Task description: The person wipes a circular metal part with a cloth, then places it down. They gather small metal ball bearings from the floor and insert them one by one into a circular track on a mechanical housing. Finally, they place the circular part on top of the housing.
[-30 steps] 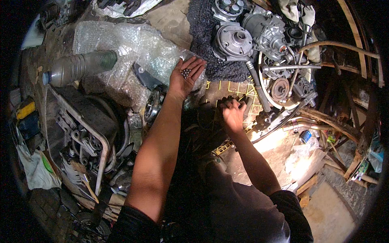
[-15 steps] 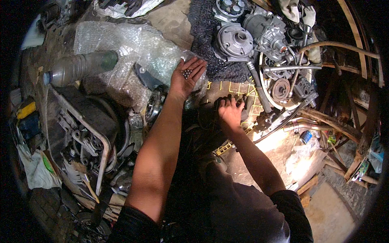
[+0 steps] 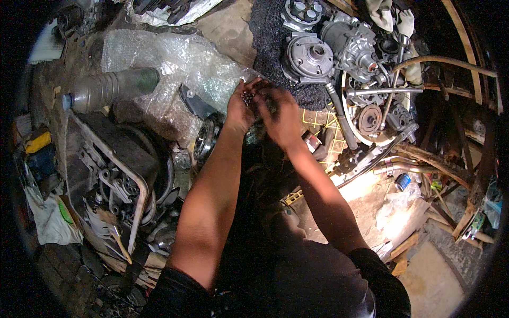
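Small dark steel balls (image 3: pixel 247 97), perhaps bearing balls, heaped in cupped palm.

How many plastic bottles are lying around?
1. A clear plastic bottle with a blue cap lies on its side at the upper left, beside the crumpled bubble wrap. More may be hidden in the dark clutter at the edges.

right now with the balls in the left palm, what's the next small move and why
Probably pinch one ball: the left hand is cupped, palm up, holding small steel balls, and the right hand has its fingers right beside them. The bearing lies just below.
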`<state>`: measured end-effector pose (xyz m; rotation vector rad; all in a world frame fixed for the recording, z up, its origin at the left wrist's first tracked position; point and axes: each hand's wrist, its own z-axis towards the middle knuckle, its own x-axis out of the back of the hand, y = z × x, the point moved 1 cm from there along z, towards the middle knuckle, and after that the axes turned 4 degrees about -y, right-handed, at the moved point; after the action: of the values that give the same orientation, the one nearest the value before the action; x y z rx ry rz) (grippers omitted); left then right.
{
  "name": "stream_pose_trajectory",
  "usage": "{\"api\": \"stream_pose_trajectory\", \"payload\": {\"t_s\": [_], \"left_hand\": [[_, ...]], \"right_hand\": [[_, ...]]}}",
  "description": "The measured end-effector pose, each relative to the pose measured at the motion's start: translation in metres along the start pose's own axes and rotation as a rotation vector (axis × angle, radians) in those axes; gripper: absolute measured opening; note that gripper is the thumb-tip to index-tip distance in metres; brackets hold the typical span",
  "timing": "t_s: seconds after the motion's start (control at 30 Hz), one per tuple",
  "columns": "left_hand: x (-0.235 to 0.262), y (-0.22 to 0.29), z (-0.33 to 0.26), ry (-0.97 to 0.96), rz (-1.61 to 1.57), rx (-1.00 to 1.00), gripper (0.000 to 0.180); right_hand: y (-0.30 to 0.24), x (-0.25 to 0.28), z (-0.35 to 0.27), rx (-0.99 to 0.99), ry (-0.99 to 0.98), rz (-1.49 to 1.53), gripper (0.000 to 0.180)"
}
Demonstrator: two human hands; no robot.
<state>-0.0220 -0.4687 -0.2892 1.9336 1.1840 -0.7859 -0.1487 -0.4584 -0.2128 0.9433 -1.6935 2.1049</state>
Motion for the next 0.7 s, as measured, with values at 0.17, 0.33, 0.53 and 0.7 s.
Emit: {"api": "stream_pose_trajectory", "payload": {"t_s": [0.17, 0.33, 0.53, 0.7], "left_hand": [[-0.006, -0.003, -0.003, 0.08, -0.044, -0.033, 0.052], [-0.004, -0.004, 0.0, 0.043, -0.075, -0.053, 0.05], [-0.002, -0.004, -0.002, 0.037, -0.075, -0.053, 0.049], [-0.008, -0.002, -0.003, 0.062, -0.042, -0.038, 0.05]], "right_hand": [[0.054, 0.011, 0.003, -0.128, 0.245, -0.14, 0.017], [0.089, 0.008, 0.0, -0.183, 0.358, -0.237, 0.019], [0.085, 0.027, 0.016, -0.208, 0.445, 0.029, 0.095], [0.054, 0.059, 0.025, 0.044, 0.39, -0.249, 0.107]]}}
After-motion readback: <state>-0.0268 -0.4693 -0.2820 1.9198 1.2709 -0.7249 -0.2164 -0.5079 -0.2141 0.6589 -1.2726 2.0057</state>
